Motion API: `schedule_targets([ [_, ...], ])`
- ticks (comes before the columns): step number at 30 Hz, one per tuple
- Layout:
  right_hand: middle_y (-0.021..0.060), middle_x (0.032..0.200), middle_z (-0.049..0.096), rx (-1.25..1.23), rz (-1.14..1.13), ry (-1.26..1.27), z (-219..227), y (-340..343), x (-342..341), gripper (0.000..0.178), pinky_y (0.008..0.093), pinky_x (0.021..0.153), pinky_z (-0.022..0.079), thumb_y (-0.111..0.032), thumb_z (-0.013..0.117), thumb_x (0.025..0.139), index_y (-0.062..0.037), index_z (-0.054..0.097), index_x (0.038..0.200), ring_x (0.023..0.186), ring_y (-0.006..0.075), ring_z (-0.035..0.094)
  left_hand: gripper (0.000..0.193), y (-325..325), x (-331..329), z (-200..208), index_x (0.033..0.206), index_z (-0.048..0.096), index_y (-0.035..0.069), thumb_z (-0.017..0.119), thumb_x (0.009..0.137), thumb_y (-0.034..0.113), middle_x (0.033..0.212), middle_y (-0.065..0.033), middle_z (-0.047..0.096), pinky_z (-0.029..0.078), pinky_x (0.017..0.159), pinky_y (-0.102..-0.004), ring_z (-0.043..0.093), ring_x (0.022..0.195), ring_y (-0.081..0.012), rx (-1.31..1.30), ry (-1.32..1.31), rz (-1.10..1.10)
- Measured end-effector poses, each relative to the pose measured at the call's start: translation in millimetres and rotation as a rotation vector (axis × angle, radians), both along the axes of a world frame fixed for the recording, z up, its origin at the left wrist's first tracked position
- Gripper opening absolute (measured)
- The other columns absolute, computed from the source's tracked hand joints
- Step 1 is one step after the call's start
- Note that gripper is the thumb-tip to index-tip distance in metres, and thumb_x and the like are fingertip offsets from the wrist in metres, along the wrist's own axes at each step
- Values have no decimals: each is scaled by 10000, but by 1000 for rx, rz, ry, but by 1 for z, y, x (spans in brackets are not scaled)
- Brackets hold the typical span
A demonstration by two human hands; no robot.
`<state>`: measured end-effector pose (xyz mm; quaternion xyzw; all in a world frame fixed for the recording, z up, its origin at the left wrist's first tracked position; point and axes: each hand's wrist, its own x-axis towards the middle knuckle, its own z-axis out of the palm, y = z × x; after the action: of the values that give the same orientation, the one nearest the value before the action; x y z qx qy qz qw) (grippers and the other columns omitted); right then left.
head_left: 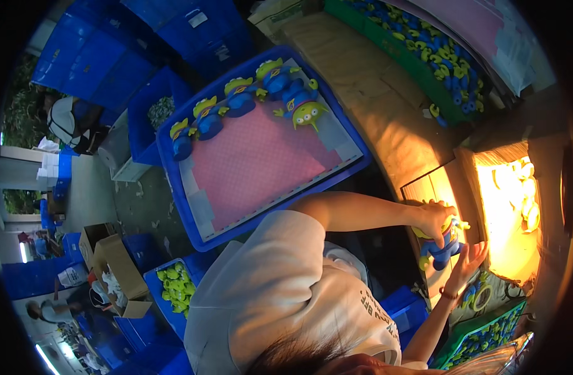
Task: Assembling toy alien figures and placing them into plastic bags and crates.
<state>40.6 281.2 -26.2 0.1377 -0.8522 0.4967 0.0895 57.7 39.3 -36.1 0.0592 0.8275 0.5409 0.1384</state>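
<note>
My left hand (437,220) is wrapped round a blue and green three-eyed alien toy figure (444,245), gripping its upper part above a wooden ledge. The figure's blue body and legs show below my fingers. Beside its legs is my right hand (469,261), fingers stretched out and palm turned up; whether it touches the figure I cannot tell. Just past both hands, a brightly lit box (496,250) holds several glowing yellow-green parts (522,184), washed out by the light.
A blue tray (205,240) lined with pink sheet holds several finished-looking alien figures (239,97) along its far edges. Brown paper covers the bench (355,81). Green bins (374,34) hold blue and green parts. A crate of green pieces (175,284) and cardboard boxes (114,262) stand left.
</note>
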Motion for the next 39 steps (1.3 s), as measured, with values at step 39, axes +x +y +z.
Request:
schedule_targets([
  [39,152,1294,639,-503,835,-894,4,-205,124,440,331,953,523,-166,580,1029,38,495,1409,1179,188,609,997,-326,241,-66,1495,302,31,861,727,335,1351,-208,513,548,906,-433,599,1157,-310,311,-154,1422],
])
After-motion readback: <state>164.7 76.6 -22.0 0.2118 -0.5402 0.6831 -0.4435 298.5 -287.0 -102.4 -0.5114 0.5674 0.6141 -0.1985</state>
